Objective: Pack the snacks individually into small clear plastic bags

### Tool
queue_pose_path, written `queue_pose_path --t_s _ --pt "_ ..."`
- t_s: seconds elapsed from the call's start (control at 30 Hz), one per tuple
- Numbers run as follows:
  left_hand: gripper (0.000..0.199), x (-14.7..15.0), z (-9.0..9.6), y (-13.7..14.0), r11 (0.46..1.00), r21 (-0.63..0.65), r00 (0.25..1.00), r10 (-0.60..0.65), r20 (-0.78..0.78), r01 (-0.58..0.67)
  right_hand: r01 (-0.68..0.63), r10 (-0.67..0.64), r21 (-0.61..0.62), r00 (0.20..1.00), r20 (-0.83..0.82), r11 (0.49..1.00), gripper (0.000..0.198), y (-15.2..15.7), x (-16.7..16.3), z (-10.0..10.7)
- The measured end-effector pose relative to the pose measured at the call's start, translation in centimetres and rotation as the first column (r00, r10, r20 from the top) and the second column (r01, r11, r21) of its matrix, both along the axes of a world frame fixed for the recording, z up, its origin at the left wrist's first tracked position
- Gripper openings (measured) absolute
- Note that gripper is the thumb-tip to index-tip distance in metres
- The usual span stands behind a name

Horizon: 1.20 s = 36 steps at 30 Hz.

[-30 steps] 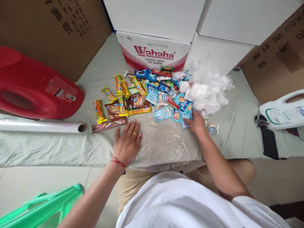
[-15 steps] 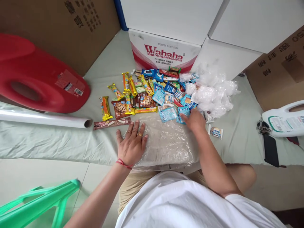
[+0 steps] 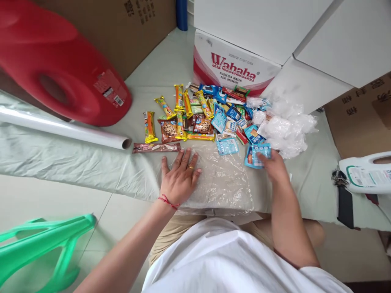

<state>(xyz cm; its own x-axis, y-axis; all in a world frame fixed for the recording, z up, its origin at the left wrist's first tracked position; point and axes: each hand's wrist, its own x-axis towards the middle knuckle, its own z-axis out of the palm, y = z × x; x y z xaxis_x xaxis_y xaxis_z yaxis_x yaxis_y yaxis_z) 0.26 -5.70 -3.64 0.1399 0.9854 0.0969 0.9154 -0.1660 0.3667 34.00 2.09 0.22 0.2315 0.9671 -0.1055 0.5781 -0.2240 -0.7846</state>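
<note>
My left hand (image 3: 179,181) lies flat, fingers spread, on the left edge of a clear plastic bag (image 3: 220,183) laid out on the cloth. With my right hand (image 3: 276,167) I pinch light-blue snack packets (image 3: 255,156) at the near right side of a snack pile; how many are in the grip I cannot tell. Another light-blue packet (image 3: 227,146) lies by the bag's far edge. Yellow snack bars (image 3: 149,127), brown cookie packets (image 3: 168,130) and dark-blue packets (image 3: 210,89) make up much of the pile. A long brown wrapped stick (image 3: 157,147) lies just beyond my left fingers.
Crumpled clear plastic (image 3: 287,126) is heaped right of the pile. Behind stands a Wahaha carton (image 3: 236,65). At left are a red jug (image 3: 91,93) and a white roll (image 3: 67,128); at right, a white bottle (image 3: 371,173) and keys (image 3: 339,178). A green stool (image 3: 51,244) stands below.
My right hand has drawn the light-blue packets out from the pile's near edge, toward the right and me. My left hand stays flat on the bag. The view has shifted.
</note>
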Motion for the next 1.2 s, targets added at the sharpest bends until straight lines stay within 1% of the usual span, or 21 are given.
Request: queue_pose_path --t_s 0.1,0.17,0.2,0.23,0.27,0.3,0.33,0.4,0.43,0.47,0.5,0.53,0.6,0.67,0.73,0.83,0.9,1.0,1.03,1.1,1.2 --pt "0.058 0.0 0.1 0.2 1.0 -0.013 1.0 -0.003 0.01 0.003 0.09 -0.09 -0.005 0.99 -0.112 0.996 0.047 -2.3 1.4 3.0" --pt "0.058 0.0 0.1 0.5 1.0 -0.023 1.0 -0.011 0.007 0.012 0.07 -0.072 -0.017 0.981 -0.182 0.997 0.046 -3.1 1.2 5.2" --pt "0.058 0.0 0.2 0.7 0.999 -0.03 1.0 -0.017 0.004 0.017 0.012 -0.018 -0.03 0.979 -0.202 0.999 0.046 -3.3 0.5 6.1" --pt "0.057 -0.1 0.3 1.0 0.999 -0.039 1.0 -0.024 0.0 0.023 -0.082 0.07 -0.047 0.975 -0.209 0.996 0.044 -3.3 -0.4 6.8" --pt "0.056 -0.2 0.4 1.3 0.998 -0.051 1.0 -0.03 -0.005 0.029 -0.203 0.187 -0.064 0.962 -0.201 0.977 0.041 -3.2 -1.5 7.3" --pt "0.055 -0.3 0.5 1.6 0.997 -0.065 0.999 -0.037 -0.011 0.036 -0.344 0.325 -0.086 0.928 -0.182 0.935 0.038 -2.8 -2.9 7.6" --pt "0.055 -0.5 0.6 1.9 0.996 -0.08 0.999 -0.049 -0.017 0.047 -0.483 0.466 -0.105 0.872 -0.152 0.869 0.036 -2.4 -4.3 7.5" --pt "0.054 -1.0 0.7 2.4 0.991 -0.105 0.996 -0.087 -0.029 0.084 -0.708 0.707 -0.14 0.704 -0.065 0.692 0.033 -1.2 -7.2 6.7" --pt "0.054 -1.3 0.8 2.6 0.988 -0.109 0.993 -0.11 -0.035 0.106 -0.777 0.787 -0.157 0.617 -0.005 0.609 0.028 -0.7 -8.6 6.1" --pt "0.054 -1.5 0.7 2.7 0.987 -0.103 0.991 -0.128 -0.039 0.124 -0.82 0.838 -0.178 0.541 0.068 0.544 0.023 -0.1 -9.8 5.3" --pt "0.054 -1.7 0.7 2.7 0.987 -0.091 0.989 -0.139 -0.041 0.135 -0.841 0.864 -0.197 0.481 0.149 0.503 0.02 0.3 -10.8 4.4" --pt "0.054 -1.8 0.6 2.6 0.988 -0.074 0.989 -0.141 -0.042 0.138 -0.849 0.87 -0.212 0.438 0.228 0.483 0.02 0.6 -11.7 3.6" --pt "0.054 -1.9 0.4 2.4 0.991 -0.042 0.991 -0.129 -0.037 0.127 -0.85 0.851 -0.212 0.397 0.344 0.482 0.025 1.0 -12.6 2.2" --pt "0.054 -1.8 0.2 2.3 0.992 -0.026 0.992 -0.121 -0.026 0.12 -0.85 0.829 -0.172 0.409 0.38 0.498 0.031 1.1 -12.6 1.3" --pt "0.053 -1.7 0.1 2.2 0.992 -0.021 0.992 -0.125 -0.014 0.125 -0.845 0.821 -0.133 0.446 0.356 0.517 0.033 1.2 -12.1 0.9" --pt "0.054 -1.7 0.1 2.2 0.991 -0.019 0.991 -0.131 -0.005 0.131 -0.836 0.828 -0.14 0.476 0.297 0.53 0.03 1.1 -11.3 1.0" --pt "0.053 -1.8 0.2 2.2 0.992 -0.021 0.992 -0.128 -0.005 0.128 -0.847 0.837 -0.143 0.455 0.304 0.512 0.026 0.9 -11.1 1.3" --pt "0.053 -1.8 0.3 2.2 0.992 -0.02 0.992 -0.124 -0.001 0.124 -0.859 0.836 -0.158 0.405 0.37 0.486 0.022 0.0 -11.0 1.8" --pt "0.053 -1.8 0.3 2.2 0.992 -0.019 0.992 -0.124 0.0 0.124 -0.851 0.831 -0.182 0.398 0.389 0.493 0.023 -0.3 -11.1 1.9" --pt "0.052 -1.8 0.4 2.2 0.992 -0.018 0.992 -0.124 0.001 0.124 -0.816 0.814 -0.241 0.402 0.419 0.526 0.025 -0.8 -11.3 2.1" --pt "0.052 -1.8 0.4 2.2 0.992 -0.017 0.992 -0.124 -0.006 0.124 -0.75 0.783 -0.295 0.45 0.43 0.593 0.033 -1.4 -11.7 2.2"
